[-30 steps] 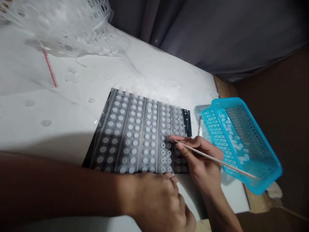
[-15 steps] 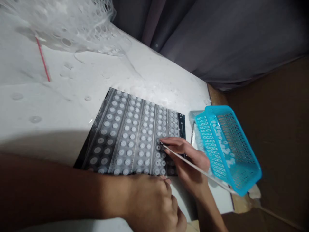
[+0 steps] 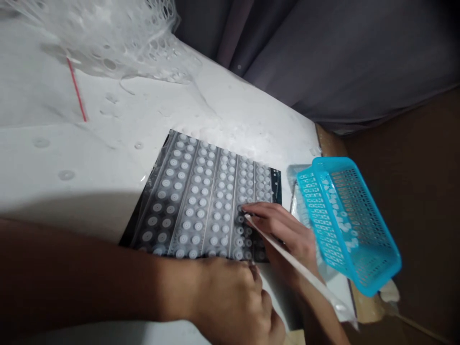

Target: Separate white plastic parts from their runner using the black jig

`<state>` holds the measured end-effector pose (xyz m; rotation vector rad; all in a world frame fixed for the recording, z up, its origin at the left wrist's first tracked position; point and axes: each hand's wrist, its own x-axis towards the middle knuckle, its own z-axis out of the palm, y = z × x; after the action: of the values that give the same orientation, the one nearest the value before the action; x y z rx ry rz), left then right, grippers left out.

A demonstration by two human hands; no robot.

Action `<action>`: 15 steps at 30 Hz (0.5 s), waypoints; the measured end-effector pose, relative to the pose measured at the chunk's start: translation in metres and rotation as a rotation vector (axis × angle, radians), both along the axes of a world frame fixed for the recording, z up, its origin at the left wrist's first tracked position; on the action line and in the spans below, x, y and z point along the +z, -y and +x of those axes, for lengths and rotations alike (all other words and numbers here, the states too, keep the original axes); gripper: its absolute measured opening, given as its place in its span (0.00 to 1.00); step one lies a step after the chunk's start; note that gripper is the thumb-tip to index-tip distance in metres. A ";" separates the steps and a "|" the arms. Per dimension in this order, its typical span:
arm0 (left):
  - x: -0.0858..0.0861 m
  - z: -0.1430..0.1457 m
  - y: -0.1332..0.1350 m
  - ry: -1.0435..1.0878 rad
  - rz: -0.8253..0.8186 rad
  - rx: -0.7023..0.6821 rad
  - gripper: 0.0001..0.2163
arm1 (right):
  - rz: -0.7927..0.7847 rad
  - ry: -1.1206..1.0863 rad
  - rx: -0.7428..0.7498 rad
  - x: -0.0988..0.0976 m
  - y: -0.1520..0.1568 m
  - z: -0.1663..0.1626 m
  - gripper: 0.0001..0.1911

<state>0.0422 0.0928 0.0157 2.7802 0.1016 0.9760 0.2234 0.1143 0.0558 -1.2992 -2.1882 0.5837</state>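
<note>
So, starting over at 9 o'clock, I've got two loose pale rings (image 3: 66,175) flat on the white table (image 3: 104,167), plus a third, smaller one nearer the middle. One red strip (image 3: 76,89) at 10, and right by it, 10 to 11, a heap of clear plastic full of holes (image 3: 108,36).

Dead centre is one dark panel (image 3: 133,230) carrying five clear strips (image 3: 211,211), two columns of white discs (image 3: 183,238) on each. Can't give you a full disc count, my hands cover some. Any lettering on the strips is too small to make out.

My left hand (image 3: 230,299) sits at 6 along the panel's near edge, fingers curled in; can't tell if they're pinching anything. My right hand (image 3: 289,232) is at 4, fingers close together on one long white stick (image 3: 300,268), tips over the fourth strip; my thumb's hidden.

Dark curtain (image 3: 305,52) up at 1. Between 3 and 4, one blue basket (image 3: 373,282) with a bunch of white bits (image 3: 343,223) inside, too blurry to count.
</note>
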 end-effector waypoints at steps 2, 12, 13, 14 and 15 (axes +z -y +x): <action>0.000 0.001 0.001 0.028 -0.001 0.012 0.02 | 0.047 0.102 0.069 0.002 -0.001 0.002 0.14; -0.003 0.002 0.009 0.038 -0.034 0.055 0.02 | -0.044 -0.252 -0.327 -0.015 -0.004 -0.016 0.08; -0.004 0.002 0.010 0.039 -0.033 0.068 0.02 | -0.081 -0.323 -0.376 -0.017 -0.006 -0.016 0.09; -0.004 0.003 0.011 0.041 -0.027 0.077 0.02 | -0.103 -0.372 -0.398 -0.018 -0.007 -0.016 0.10; -0.004 0.003 0.011 0.044 -0.019 0.087 0.02 | -0.111 -0.399 -0.399 -0.018 -0.009 -0.015 0.10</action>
<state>0.0449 0.0822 0.0113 2.7554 0.2254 1.0507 0.2087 0.1231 0.0381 -1.4788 -1.5432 0.7349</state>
